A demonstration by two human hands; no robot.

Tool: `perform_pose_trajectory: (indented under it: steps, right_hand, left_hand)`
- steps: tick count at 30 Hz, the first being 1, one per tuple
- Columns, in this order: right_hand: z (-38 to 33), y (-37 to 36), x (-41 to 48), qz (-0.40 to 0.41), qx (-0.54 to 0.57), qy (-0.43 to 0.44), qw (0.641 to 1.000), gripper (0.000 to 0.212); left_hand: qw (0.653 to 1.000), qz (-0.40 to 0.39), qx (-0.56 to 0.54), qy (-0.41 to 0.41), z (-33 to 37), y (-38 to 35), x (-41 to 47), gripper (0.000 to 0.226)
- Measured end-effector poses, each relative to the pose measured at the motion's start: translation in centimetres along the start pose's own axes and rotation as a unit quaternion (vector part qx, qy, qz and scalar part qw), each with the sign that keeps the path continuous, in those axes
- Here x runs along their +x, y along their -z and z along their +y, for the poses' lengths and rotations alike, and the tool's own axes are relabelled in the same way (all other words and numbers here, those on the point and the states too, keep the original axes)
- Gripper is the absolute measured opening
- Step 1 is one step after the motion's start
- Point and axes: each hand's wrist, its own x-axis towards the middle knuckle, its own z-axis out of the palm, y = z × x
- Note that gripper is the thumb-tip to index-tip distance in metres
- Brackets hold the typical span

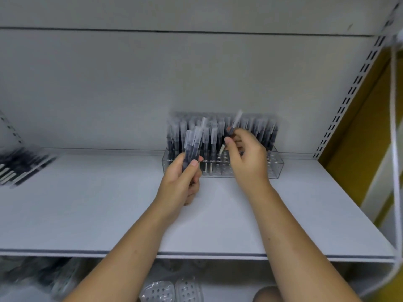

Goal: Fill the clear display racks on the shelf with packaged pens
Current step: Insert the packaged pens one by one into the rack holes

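Thumb and fingertips of the right hand [246,158] pinch one packaged pen [235,123], tilted just above the clear rack [275,168], which would best be straightened and lowered into an empty hole beneath them while the left hand [181,182], just beside, grips the spare bundle [193,144].

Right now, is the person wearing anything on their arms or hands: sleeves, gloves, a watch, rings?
Nothing shows. The left hand and right hand are ungloved, no ring showing, with short thumbnails. The left forearm and right forearm are bare down to the frame's lower edge: no sleeve, watch or bracelet in view.
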Motion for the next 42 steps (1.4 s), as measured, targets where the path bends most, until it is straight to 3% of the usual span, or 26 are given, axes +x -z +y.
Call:
perform_pose_trajectory:
  steps: [7, 23, 30, 36, 42]
  right_hand:
    - [0.6, -0.5, -0.5, -0.056, -0.049, -0.032, 0.997, 0.022]
    - [0.3, -0.3, -1.0, -0.047, -0.151, -0.022, 0.987, 0.019]
    - [-1.1, 0.3, -1.4, 0.019, 0.044, -0.022, 0.999, 0.009]
    - [-2.6, 0.6, -1.7, -0.064, 0.184, -0.096, 0.976, 0.01]
    - [-3.3, 0.5, -2.0, -0.141, 0.231, -0.125, 0.955, 0.003]
  left_hand:
    - [0.999, 0.02, 0.034, -0.012, -0.1, 0.0, -0.2, 0.018]
    - [0.996, 0.013, 0.082, -0.024, -0.2, -0.2, -0.3, 0.017]
    - [0.996, 0.006, 0.087, -0.028, -0.2, -0.2, -0.2, 0.015]
    - [0.996, -0.004, 0.088, -0.034, -0.1, -0.2, -0.3, 0.013]
    - [0.992, -0.022, 0.11, -0.053, 0.2, -0.2, -0.6, 0.013]
